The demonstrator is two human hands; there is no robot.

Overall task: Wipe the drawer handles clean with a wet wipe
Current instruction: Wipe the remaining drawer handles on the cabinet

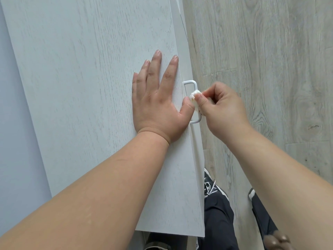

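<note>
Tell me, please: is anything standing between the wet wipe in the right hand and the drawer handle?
Nothing visible does. The right hand pinches the wet wipe directly against the bar of the white drawer handle. The left hand lies flat on the cabinet top, its thumb beside the wipe at the edge, not between wipe and handle.

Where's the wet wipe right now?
The wipe is pinched in the right hand, pressed against the white handle, just right of the left hand on the cabinet top.

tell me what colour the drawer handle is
White; the drawer handle shows best in the head view.
</note>
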